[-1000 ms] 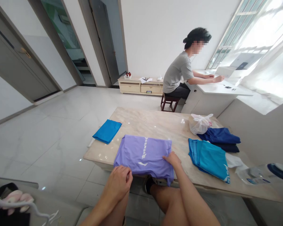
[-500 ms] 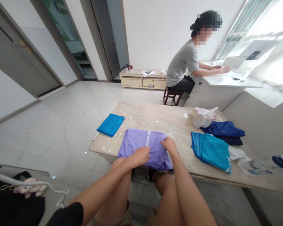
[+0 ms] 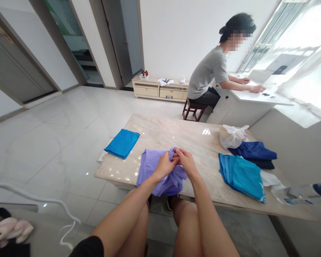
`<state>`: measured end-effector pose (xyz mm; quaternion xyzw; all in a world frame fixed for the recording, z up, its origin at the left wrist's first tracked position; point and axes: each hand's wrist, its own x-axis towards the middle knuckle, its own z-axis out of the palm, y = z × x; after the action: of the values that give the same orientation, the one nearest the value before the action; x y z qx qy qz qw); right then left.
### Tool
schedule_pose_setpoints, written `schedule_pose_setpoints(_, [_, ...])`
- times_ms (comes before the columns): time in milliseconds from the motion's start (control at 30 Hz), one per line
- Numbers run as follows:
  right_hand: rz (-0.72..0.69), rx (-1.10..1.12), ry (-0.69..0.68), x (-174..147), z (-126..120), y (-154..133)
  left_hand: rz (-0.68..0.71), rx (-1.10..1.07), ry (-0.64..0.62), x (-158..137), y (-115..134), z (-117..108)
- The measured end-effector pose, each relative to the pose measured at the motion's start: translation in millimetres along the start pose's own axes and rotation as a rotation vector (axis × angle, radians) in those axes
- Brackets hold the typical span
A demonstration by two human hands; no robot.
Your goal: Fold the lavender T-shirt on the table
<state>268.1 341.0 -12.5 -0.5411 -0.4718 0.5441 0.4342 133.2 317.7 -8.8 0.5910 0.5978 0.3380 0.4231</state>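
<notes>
Both hands, left hand (image 3: 164, 165) and right hand (image 3: 186, 161), have come together, fingers apparently pinching the now bunched-up purple shirt (image 3: 155, 169).

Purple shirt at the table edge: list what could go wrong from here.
1. The purple shirt is bunched up between the left hand and right hand, so the fold may come out creased or uneven.
2. Its lower part hangs over the near edge of the table; if the grip loosens it could slide to the floor.
3. A wide sweep to the right might disturb the teal shirt lying close by.
</notes>
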Motion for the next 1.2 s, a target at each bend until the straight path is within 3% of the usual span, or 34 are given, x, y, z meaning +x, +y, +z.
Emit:
schedule_pose_setpoints(100, [-0.183,-0.155,0.024,5,8,1,0.06,0.006,0.031,1,-11,-18])
schedule_pose_setpoints(200, [-0.38,-0.54,0.067,6,8,8,0.084,0.07,0.041,-1,-22,-36])
schedule_pose_setpoints(300, [-0.376,-0.885,-0.001,4,9,13,0.124,0.021,-0.019,-2,-28,-56])
schedule_pose_setpoints(467, [-0.368,-1.12,-0.214,0,15,6,0.163,-0.125,-0.213,-9,-28,-77])
schedule_pose_setpoints(567, [-0.325,-1.131,-0.298,-3,13,-5,0.138,-0.135,-0.314,-18,-25,-83])
schedule_pose_setpoints(667, [-0.342,-0.999,-0.302,-8,4,-14,0.091,-0.131,-0.394,-29,-19,-92])
schedule_pose_setpoints(833, [-0.476,-0.82,-0.108,-11,-10,-18,0.073,-0.09,-0.448,-38,-11,-104])
schedule_pose_setpoints(967, [-0.57,-0.762,0.036,-11,-16,-16,0.107,0.019,-0.444,-31,-21,-104])
schedule_pose_setpoints(1100, [-0.449,-0.71,0.019,-16,-23,-21,0.086,0.207,-0.421,-22,-34,-104])
schedule_pose_setpoints(1200, [-0.312,-0.736,-0.063,-22,-30,-26,0.063,0.328,-0.478,-24,-38,-109])
